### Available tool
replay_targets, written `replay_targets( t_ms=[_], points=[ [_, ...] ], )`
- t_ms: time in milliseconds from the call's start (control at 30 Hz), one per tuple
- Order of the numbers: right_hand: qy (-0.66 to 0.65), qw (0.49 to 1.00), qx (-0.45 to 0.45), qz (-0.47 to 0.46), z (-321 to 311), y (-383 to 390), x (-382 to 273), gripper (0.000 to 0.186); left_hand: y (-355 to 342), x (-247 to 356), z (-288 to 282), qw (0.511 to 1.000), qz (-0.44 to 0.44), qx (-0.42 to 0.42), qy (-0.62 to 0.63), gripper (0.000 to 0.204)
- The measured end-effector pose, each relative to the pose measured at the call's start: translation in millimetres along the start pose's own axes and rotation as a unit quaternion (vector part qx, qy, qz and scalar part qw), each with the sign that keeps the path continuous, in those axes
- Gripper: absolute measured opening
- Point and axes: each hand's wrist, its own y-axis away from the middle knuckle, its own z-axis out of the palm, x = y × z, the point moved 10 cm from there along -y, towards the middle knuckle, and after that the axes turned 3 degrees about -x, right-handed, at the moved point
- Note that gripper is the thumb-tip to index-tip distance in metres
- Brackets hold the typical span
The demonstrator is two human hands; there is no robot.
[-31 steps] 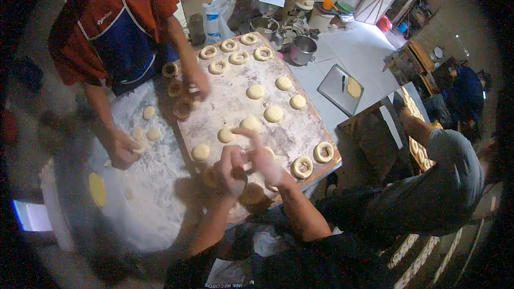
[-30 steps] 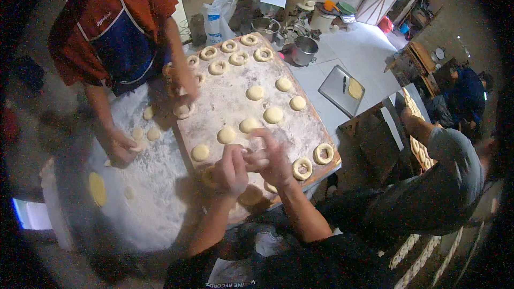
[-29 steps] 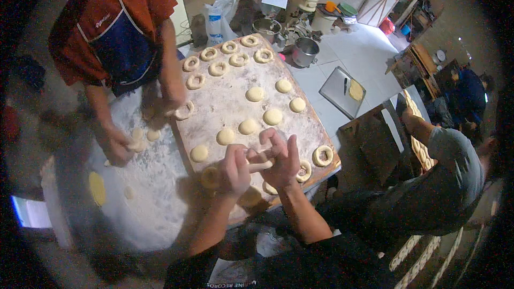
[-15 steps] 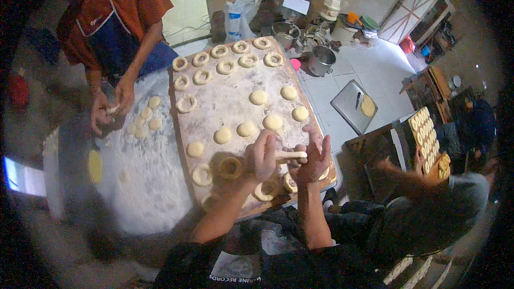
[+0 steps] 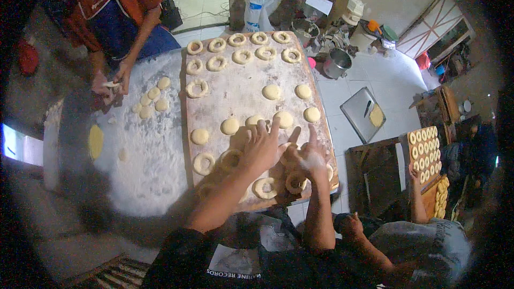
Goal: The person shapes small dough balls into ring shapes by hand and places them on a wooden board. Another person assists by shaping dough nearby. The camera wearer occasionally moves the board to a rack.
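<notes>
Whatever sits between the left hand (image 5: 261, 150) and right hand (image 5: 308, 158) is hidden by the palms; fingers are spread flat, grip cannot be told. Both hands are pressed over the floured board (image 5: 241, 83) at 6 o'clock, just above two dough rings (image 5: 266, 187). Dough balls (image 5: 230, 126) are seen at 12 o'clock of the hands. A white plastic bag (image 5: 257, 5) with a blue label stands at 12 o'clock, print blurred. Another person's hands (image 5: 115, 83) work on the surface (image 5: 144, 155) at 10 o'clock.
</notes>
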Motion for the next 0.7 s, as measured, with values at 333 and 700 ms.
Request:
replay_targets(
  t_ms=[333, 700],
  points=[
    [-0.003, 0.999, 0.01, -0.037, -7, -29, 1, 0.068, 5, -21, -47, 0.994, -0.01, 0.108, -0.022, 0.053],
    [-0.07, 0.973, -0.088, -0.203, 77, -43, -213, 0.028, 84, -182, -107, 0.866, 0.089, 0.296, 0.393, 0.027]
  ],
)
